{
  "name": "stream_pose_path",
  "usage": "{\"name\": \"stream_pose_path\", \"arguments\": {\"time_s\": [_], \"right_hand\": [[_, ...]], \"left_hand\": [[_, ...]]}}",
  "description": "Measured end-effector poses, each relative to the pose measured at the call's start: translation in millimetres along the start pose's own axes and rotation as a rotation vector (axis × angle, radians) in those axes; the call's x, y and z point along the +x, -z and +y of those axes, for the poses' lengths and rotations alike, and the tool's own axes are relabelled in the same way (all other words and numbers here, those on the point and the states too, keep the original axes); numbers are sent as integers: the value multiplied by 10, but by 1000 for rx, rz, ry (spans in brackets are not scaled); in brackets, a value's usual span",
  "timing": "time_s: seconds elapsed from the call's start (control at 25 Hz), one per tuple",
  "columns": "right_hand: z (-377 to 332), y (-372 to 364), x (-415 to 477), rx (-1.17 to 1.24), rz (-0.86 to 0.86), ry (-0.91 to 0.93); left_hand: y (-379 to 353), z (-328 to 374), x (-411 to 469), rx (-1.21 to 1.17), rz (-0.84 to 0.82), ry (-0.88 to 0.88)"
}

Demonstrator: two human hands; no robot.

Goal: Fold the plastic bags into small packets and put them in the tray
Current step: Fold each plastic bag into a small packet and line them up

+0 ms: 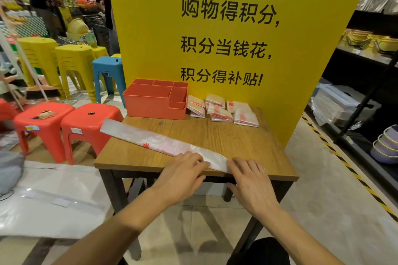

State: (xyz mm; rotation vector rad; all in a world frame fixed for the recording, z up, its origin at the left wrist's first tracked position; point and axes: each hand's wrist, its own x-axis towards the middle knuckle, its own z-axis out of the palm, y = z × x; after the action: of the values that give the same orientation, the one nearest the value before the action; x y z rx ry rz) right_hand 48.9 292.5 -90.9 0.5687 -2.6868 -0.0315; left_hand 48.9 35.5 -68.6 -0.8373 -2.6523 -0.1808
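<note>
Hands, two, mine, bare. My left hand (pixel 185 171) lies flat, fingers straight, pressing the near end of the plastic bag (pixel 155 142). My right hand (pixel 251 180) is likewise flat, fingers spread over that end at the table's front edge, thumb hanging below the edge. Neither grips anything.

Plastic bag: thin translucent white film with red print, folded into one long narrow strip. It lies diagonally across the table (pixel 247 142), far end overhanging the left edge.

Table: square, brown wood-grain top, dark legs.

Packets (pixel 221 111): several flat squarish folds of the same film, clustered at the back, just beside the tray.

Tray (pixel 155 105): coral plastic, rectangular, rounded corners, divided into compartments, at the back left.

Yellow panel (pixel 150 28): smooth, black characters, behind the table.

Red stools (pixel 90 122): moulded plastic, to my left.
</note>
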Motion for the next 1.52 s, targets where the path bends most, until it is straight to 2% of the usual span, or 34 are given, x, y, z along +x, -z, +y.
{"name": "stream_pose_path", "arguments": {"time_s": [0.08,0.24,0.36,0.52,0.6,0.72,0.92,1.08,1.2,1.32,1.52], "right_hand": [[31,36,5,23,21,81],[253,167,-41,88,120,172],[205,318,-129,168,200,264],[-123,509,-282,333,286,359],[-238,543,-316,615,275,223],[-322,489,-288,996,77,-55],[-603,324,-93,1387,-221,-119],[-825,222,24,1395,-238,-187],[-946,211,73,1512,-274,-271],[-1033,217,81,1520,-304,-305],[-1150,215,37,1510,-232,-364]], "left_hand": [[-134,146,84,87,5,-23],[-152,232,77,183,54,61],[-134,339,-6,148,168,115],[-159,553,-284,22,311,61],[-163,594,-474,-105,352,140],[-135,634,-711,-330,352,343],[-108,682,-890,-576,364,552],[-47,695,-932,-802,394,761],[52,702,-880,-924,502,862],[69,641,-859,-911,590,951],[74,501,-820,-835,545,983]]}}
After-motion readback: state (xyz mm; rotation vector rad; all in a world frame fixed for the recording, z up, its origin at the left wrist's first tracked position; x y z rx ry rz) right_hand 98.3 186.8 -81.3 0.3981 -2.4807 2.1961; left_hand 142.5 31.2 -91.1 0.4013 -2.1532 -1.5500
